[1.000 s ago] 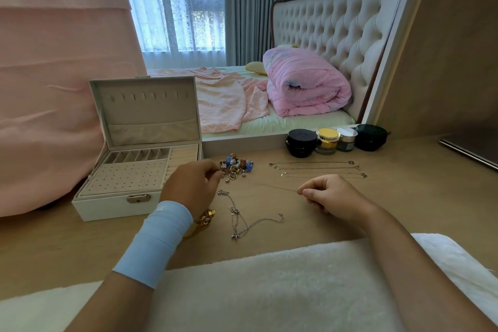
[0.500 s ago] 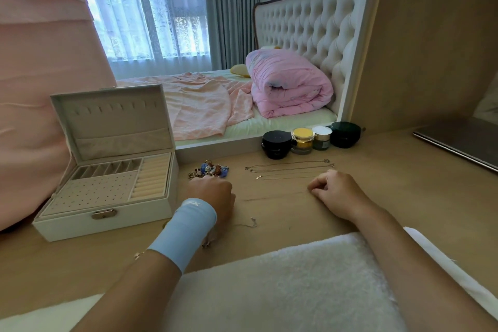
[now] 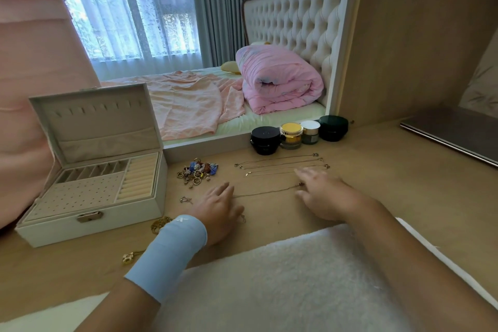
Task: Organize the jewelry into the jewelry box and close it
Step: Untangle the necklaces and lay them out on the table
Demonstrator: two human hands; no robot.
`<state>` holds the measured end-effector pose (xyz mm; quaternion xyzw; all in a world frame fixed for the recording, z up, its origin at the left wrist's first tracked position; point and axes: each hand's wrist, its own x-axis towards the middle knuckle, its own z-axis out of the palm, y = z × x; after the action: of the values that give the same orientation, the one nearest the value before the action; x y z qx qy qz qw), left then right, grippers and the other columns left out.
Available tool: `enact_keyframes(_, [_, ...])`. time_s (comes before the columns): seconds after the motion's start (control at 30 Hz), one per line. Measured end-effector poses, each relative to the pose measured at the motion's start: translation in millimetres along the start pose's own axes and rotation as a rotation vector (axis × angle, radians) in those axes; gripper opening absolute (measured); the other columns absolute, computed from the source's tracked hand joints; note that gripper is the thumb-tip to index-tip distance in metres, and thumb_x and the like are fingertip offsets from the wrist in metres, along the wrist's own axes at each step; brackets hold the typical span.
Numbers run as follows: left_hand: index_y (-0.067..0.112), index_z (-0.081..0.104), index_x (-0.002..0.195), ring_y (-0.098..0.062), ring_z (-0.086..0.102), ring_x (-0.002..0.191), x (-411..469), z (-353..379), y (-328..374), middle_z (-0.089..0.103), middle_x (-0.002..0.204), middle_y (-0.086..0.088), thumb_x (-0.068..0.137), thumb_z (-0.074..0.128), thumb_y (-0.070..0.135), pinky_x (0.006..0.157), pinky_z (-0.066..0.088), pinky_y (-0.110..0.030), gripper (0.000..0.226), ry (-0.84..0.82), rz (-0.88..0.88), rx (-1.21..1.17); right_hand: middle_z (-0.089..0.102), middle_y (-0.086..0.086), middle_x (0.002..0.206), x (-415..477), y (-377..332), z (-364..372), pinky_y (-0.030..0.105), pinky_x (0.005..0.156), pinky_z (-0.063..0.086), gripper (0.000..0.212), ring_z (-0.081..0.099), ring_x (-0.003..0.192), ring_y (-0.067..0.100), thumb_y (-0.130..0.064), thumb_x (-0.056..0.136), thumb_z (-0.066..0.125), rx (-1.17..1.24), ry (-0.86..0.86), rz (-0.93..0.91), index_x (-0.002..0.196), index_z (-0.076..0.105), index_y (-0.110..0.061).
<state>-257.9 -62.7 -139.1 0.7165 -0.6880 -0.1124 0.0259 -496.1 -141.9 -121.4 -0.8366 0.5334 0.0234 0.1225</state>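
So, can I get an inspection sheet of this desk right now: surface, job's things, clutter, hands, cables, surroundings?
Surface: light wooden desktop, white fluffy cloth at the near edge.
Job's things: white rectangular jewelry box, lid up, tray looks empty; heap of rings and charms; thin gold chains in rows; one thin chain between the hands.
Clutter: four round cosmetic jars; flat grey laptop.
Hands: left hand and right hand both open, flat near that chain's ends.
Cables: nothing seen.
Surroundings: bed with rolled pink quilt; curtained window.
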Motion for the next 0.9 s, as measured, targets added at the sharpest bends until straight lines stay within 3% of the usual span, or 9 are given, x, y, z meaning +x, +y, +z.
enact_keyframes(0.1, [0.021,-0.005,0.156,-0.015,-0.01,0.15,3.8,5.1,0.0,-0.013,0.163,0.003,0.101,0.021,0.056,0.121,-0.001,-0.036,0.07,-0.191,-0.028,0.053,-0.006,-0.005,0.169,-3.7,0.1,12.2,0.04,0.125,0.003,0.068,-0.005,0.155,0.013,-0.048,0.107,0.032,-0.028,-0.124,-0.031,0.162,0.001,-0.024])
enact_keyframes(0.17, [0.021,-0.009,0.155,-0.015,-0.014,0.149,7.1,6.9,1.3,-0.019,0.161,0.002,0.1,0.02,0.059,0.121,-0.003,-0.037,0.073,-0.228,-0.027,0.077,-0.011,-0.005,0.168,-3.9,3.7,15.8,0.041,0.125,0.002,0.071,-0.008,0.155,0.013,-0.054,0.105,0.03,-0.041,-0.139,-0.012,0.162,-0.001,-0.024])
enact_keyframes(0.57, [0.019,-0.01,0.155,-0.014,-0.018,0.148,44.1,12.5,33.7,-0.022,0.161,0.002,0.1,0.017,0.059,0.121,-0.008,-0.039,0.073,-0.187,0.026,0.051,-0.012,0.007,0.169,12.5,28.7,27.0,0.051,0.125,-0.001,0.077,-0.01,0.156,0.024,-0.063,0.102,0.021,0.014,0.016,0.231,0.162,-0.003,-0.02])
enact_keyframes(0.73, [0.02,-0.01,0.155,-0.014,-0.019,0.148,48.6,15.1,36.8,-0.024,0.16,0.002,0.101,0.02,0.056,0.121,-0.008,-0.04,0.072,-0.165,0.046,0.043,-0.013,0.009,0.168,16.6,33.1,27.9,0.051,0.124,-0.001,0.079,-0.01,0.156,0.025,-0.063,0.101,0.023,0.033,0.041,0.268,0.162,-0.002,-0.019])
enact_keyframes(0.9, [0.023,-0.009,0.155,-0.01,-0.016,0.148,35.5,6.3,29.7,-0.022,0.16,0.007,0.103,0.029,0.049,0.12,-0.006,-0.032,0.07,-0.085,0.074,-0.131,-0.018,0.008,0.168,9.9,33.6,26.9,0.052,0.125,-0.001,0.077,-0.012,0.155,0.025,-0.059,0.103,0.029,0.046,0.095,0.221,0.162,-0.002,-0.02])
